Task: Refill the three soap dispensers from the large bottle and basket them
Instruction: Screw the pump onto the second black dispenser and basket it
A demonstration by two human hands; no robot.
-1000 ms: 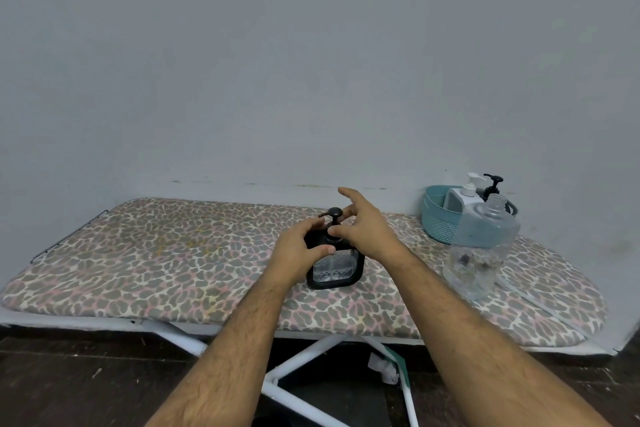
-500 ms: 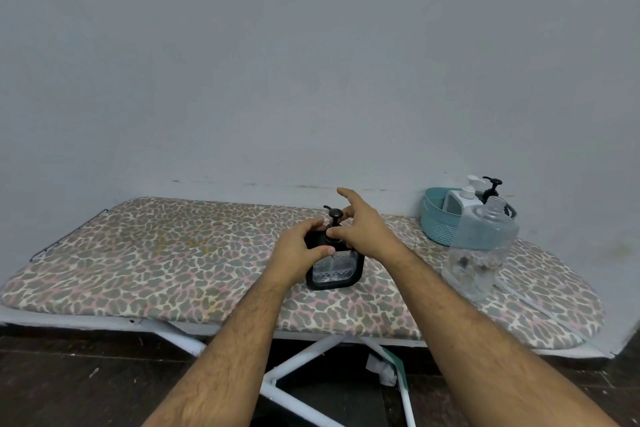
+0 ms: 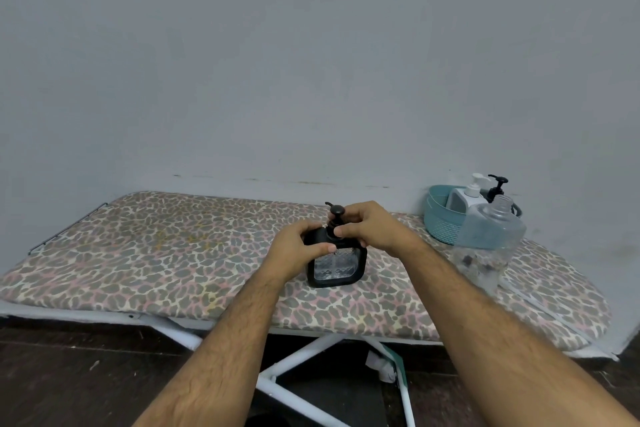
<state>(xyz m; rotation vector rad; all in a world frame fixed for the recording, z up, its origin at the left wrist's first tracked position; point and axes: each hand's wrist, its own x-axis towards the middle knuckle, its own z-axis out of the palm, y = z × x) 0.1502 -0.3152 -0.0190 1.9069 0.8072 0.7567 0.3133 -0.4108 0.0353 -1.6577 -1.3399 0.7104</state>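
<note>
the left hand (image 3: pixel 294 251) grips the shoulder of a black-framed soap dispenser (image 3: pixel 337 265), fingers curled over its top left corner and the thumb laid across the front edge. just to its right, touching the same bottle, the right hand (image 3: pixel 370 227) curls round the black pump (image 3: pixel 335 218), thumb and fingers pinching the collar at the neck while the pump head sticks up above the knuckles. the dispenser stands upright beneath both hands, its clear ribbed window facing the camera, its base resting on the leopard-print ironing board (image 3: pixel 156 253). further right of the right hand, past the wrist, stands the large clear bottle (image 3: pixel 486 246), upright with its neck uncapped; whether any liquid sits in it is hard to tell, though dark specks show in its lower half. behind that bottle and touching it in this view sits a teal basket (image 3: pixel 440 215) at the far right end of the board, against the wall. inside the basket stand a white dispenser (image 3: pixel 465 196) with a white pump and, beside it, a black pump top (image 3: pixel 498 185) whose bottle is hidden behind the large bottle. below the forearms the board's white metal legs (image 3: pixel 298 360) cross over a dark floor.
</note>
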